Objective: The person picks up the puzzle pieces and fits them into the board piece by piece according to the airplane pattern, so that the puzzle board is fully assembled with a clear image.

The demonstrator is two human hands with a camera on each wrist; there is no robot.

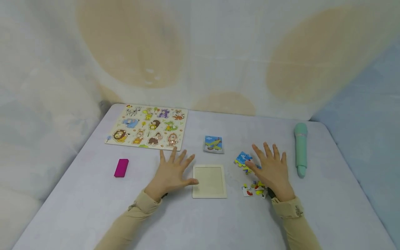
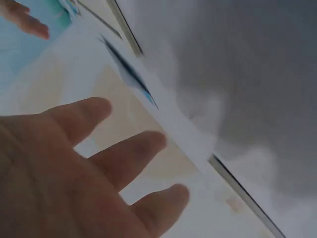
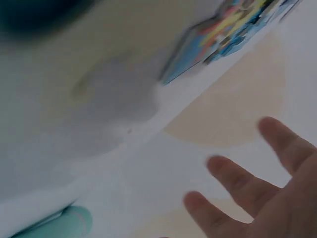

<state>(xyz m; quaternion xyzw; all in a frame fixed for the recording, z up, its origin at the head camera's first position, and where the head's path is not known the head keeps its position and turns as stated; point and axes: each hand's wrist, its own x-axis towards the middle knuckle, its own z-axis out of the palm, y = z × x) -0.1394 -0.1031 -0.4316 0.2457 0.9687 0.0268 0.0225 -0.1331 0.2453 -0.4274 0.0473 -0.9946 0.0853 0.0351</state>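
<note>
My left hand (image 1: 171,174) is spread with straight fingers, holding nothing, its thumb overlapping the left rim of a square wooden puzzle tray (image 1: 210,196). Fingers apart and holding nothing, my right hand (image 1: 274,172) is over the right side of the table, partly hiding a loose pile of puzzle pieces. Blue pieces (image 1: 243,157) lie by its thumb, and a white and red piece (image 1: 247,190) lies nearer the front. Behind the tray sits a small picture card (image 1: 214,143) in blue, green and yellow. In the right wrist view, coloured puzzle pieces (image 3: 237,29) stand out near the top.
An animal peg puzzle board (image 1: 147,126) lies at the back left, with a magenta block (image 1: 121,168) in front of it. A mint-green toy microphone (image 1: 301,149) lies on the right. Draped cloth (image 1: 218,62) rises behind the white table (image 1: 200,229).
</note>
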